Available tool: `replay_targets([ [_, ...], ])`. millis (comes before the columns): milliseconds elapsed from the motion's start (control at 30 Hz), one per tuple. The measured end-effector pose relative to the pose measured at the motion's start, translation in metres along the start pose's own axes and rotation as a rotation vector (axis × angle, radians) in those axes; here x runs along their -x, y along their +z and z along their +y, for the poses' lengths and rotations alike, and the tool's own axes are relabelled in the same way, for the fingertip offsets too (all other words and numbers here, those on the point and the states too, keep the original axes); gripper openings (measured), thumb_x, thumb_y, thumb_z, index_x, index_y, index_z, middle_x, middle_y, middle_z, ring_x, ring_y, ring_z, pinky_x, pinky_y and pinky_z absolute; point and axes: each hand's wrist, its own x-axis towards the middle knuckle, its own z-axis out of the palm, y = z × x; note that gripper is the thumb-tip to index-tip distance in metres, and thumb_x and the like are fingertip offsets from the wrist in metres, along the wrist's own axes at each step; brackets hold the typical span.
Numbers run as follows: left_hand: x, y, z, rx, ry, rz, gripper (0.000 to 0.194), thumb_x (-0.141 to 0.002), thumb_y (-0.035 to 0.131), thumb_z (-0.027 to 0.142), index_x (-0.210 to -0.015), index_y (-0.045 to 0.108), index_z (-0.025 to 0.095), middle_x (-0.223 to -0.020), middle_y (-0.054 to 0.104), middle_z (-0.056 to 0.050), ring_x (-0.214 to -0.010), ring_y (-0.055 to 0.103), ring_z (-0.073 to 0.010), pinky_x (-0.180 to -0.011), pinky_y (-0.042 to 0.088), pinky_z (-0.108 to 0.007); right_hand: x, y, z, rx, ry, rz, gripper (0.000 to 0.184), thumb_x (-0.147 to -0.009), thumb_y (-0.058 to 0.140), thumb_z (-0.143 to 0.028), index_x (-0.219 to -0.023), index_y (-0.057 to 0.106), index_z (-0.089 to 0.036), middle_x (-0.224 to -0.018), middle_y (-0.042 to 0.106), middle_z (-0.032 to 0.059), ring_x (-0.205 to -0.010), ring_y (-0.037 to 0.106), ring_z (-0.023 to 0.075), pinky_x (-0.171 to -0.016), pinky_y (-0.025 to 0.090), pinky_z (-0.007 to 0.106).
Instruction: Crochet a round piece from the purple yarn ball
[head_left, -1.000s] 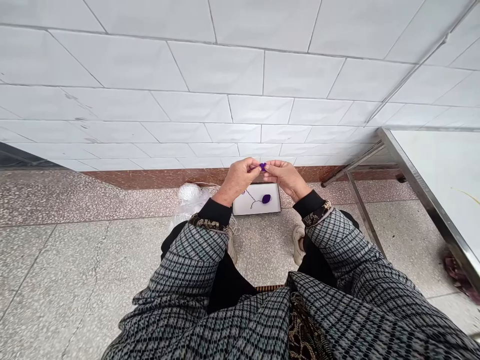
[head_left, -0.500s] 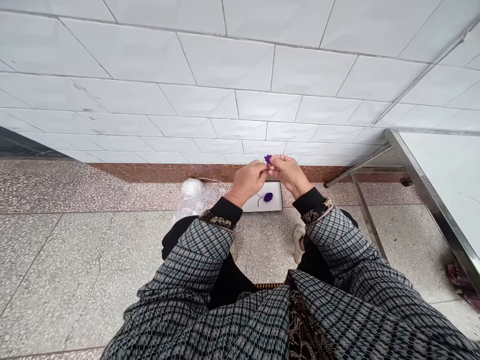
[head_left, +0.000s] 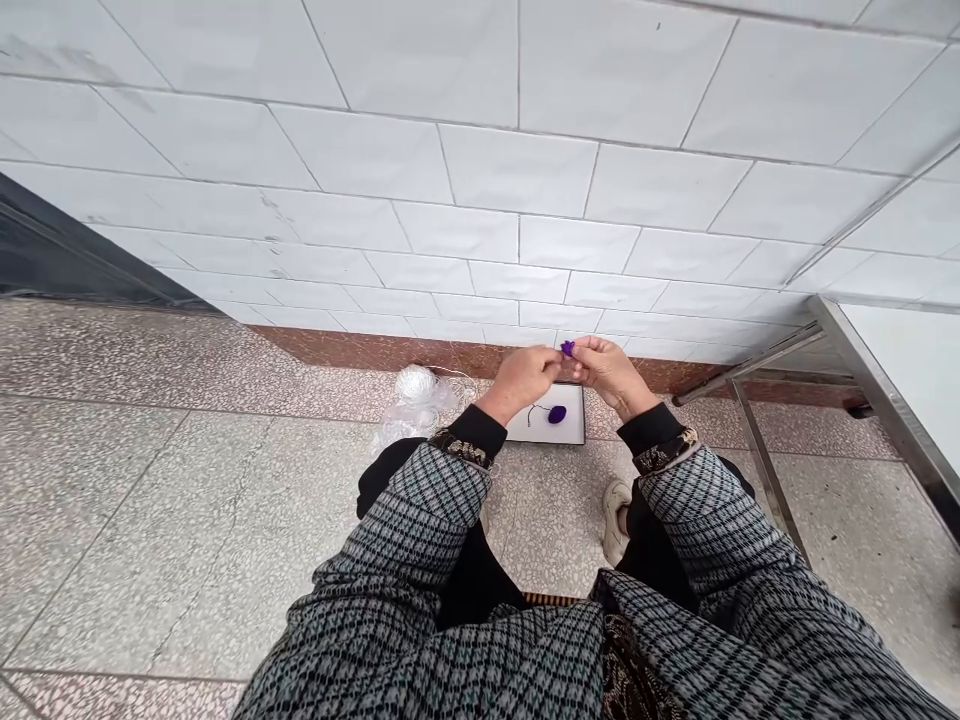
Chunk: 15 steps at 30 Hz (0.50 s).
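My left hand [head_left: 523,378] and my right hand [head_left: 607,370] meet in front of me, fingertips pinched together on a small purple yarn piece [head_left: 568,348] that pokes up between them. A thin purple thread runs down from it to a small purple yarn ball [head_left: 556,413] lying in a white shallow box [head_left: 574,432] on the floor, just beyond my feet. Both hands are closed around the piece.
A white yarn ball [head_left: 415,383] sits in clear plastic wrap left of the box, against the tiled wall [head_left: 480,180]. A metal table [head_left: 892,400] with slanted legs stands at the right. My shoe [head_left: 616,505] rests on the speckled floor.
The view has shifted, so hands and box now sit lower and further right in the picture. The hands stay pinched on the purple piece, held slightly higher than a second ago.
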Motion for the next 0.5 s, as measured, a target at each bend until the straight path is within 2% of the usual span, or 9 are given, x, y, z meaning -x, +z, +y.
replay_targets([
  [67, 0.001, 0.004, 0.002, -0.001, 0.084, -0.057, 0.023, -0.103, 0.059, 0.015, -0.093, 0.08, 0.02, -0.107, 0.085, -0.008, -0.102, 0.077, -0.0247, -0.088, 0.053, -0.033, -0.006, 0.001, 0.002, 0.067, -0.024, 0.121, 0.034, -0.069, 0.096, -0.032, -0.076, 0.065, -0.021, -0.055, 0.06, -0.0064, -0.051, 0.052, 0.0086, -0.054, 0.047, 0.023],
  [133, 0.002, 0.004, 0.002, -0.001, 0.127, -0.093, 0.022, -0.101, 0.061, 0.014, -0.089, 0.078, 0.02, -0.103, 0.085, -0.008, -0.098, 0.076, -0.0241, -0.085, 0.051, -0.032, -0.01, 0.0, 0.003, 0.237, 0.014, 0.164, 0.029, -0.072, 0.092, -0.023, -0.074, 0.064, -0.021, -0.053, 0.059, -0.0059, -0.049, 0.049, 0.0087, -0.051, 0.043, 0.022],
  [200, 0.003, 0.001, 0.001, 0.043, 0.114, -0.116, 0.021, -0.099, 0.063, 0.015, -0.082, 0.075, 0.02, -0.091, 0.081, -0.006, -0.087, 0.072, -0.022, -0.078, 0.047, -0.031, -0.01, -0.004, 0.002, 0.413, 0.085, 0.079, 0.024, -0.072, 0.088, -0.012, -0.071, 0.066, -0.02, -0.055, 0.063, -0.0042, -0.05, 0.05, 0.0086, -0.05, 0.042, 0.021],
  [300, 0.002, -0.008, -0.001, 0.202, 0.057, -0.126, 0.021, -0.095, 0.063, 0.015, -0.075, 0.068, 0.019, -0.078, 0.072, -0.001, -0.076, 0.063, -0.0178, -0.073, 0.041, -0.03, -0.004, -0.012, -0.005, 0.506, 0.185, -0.193, 0.015, -0.071, 0.084, -0.008, -0.072, 0.073, -0.018, -0.061, 0.067, -0.0031, -0.052, 0.055, 0.0084, -0.052, 0.045, 0.021],
  [400, 0.001, -0.015, -0.001, 0.386, 0.007, -0.138, 0.02, -0.094, 0.06, 0.015, -0.074, 0.063, 0.019, -0.071, 0.063, 0.003, -0.071, 0.056, -0.015, -0.073, 0.04, -0.029, 0.004, -0.016, -0.013, 0.411, 0.225, -0.379, 0.016, -0.067, 0.089, -0.017, -0.075, 0.075, -0.019, -0.062, 0.068, -0.0033, -0.053, 0.058, 0.0092, -0.053, 0.048, 0.022],
  [500, -0.001, -0.014, 0.001, 0.518, -0.098, -0.125, 0.024, -0.098, 0.056, 0.019, -0.075, 0.058, 0.021, -0.062, 0.05, 0.006, -0.063, 0.047, -0.014, -0.068, 0.038, -0.028, 0.007, -0.016, -0.018, 0.172, 0.146, -0.352, 0.033, -0.063, 0.101, -0.031, -0.078, 0.073, -0.02, -0.062, 0.067, -0.004, -0.054, 0.054, 0.0082, -0.055, 0.049, 0.023],
])
